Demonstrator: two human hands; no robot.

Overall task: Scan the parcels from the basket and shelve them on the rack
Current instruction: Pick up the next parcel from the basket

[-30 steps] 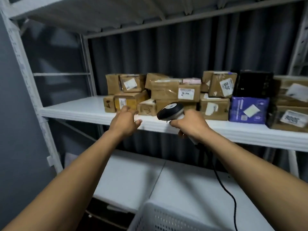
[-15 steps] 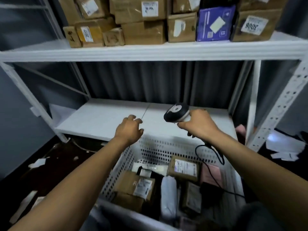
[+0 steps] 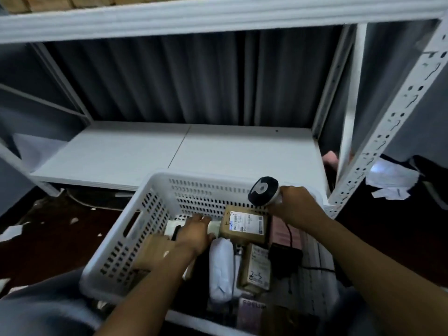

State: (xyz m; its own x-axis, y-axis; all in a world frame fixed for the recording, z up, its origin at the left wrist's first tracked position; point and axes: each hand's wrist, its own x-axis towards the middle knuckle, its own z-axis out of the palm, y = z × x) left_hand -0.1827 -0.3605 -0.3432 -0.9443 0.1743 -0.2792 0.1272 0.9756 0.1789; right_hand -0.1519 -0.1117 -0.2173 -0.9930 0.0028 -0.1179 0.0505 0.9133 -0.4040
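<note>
Evidently going for the next parcel: reaches into the basket (image 3: pixel 155 187) with the left hand (image 3: pixel 194 232), palm down, fingers stretched forward and loosely together over a pale parcel (image 3: pixel 173 226) near the far left corner. Too blurred to tell whether touching or just above; nothing pinched. Grips the scanner (image 3: pixel 263 190) in the right hand (image 3: pixel 298 209), fingers curled round the handle, head raised above the far rim and turned toward 9 o'clock. Probably held high to leave room for the reach and to be ready for a label once a parcel comes up. Trails a cord (image 3: pixel 289 235) from that hand down into the basket. Labelled box (image 3: pixel 244 224) just beside the left hand at 3 o'clock, label up, against the far wall, and at 7 o'clock below the scanner head: likely the easiest to read where it lies. White pouch (image 3: pixel 220 270) at 5 o'clock from the left hand, lying lengthwise. Small box (image 3: pixel 255 267) touching or nearly touching it on the 3 o'clock side, near a black adapter (image 3: pixel 284 255). Brown box (image 3: pixel 152 251) partly under the left forearm at 7 o'clock. Basket set right in front of the rack, lower shelf (image 3: pixel 169 154) at 12 o'clock from it, seemingly to keep each lift short. Upper shelf (image 3: pixel 218 15) along the top edge.
</note>
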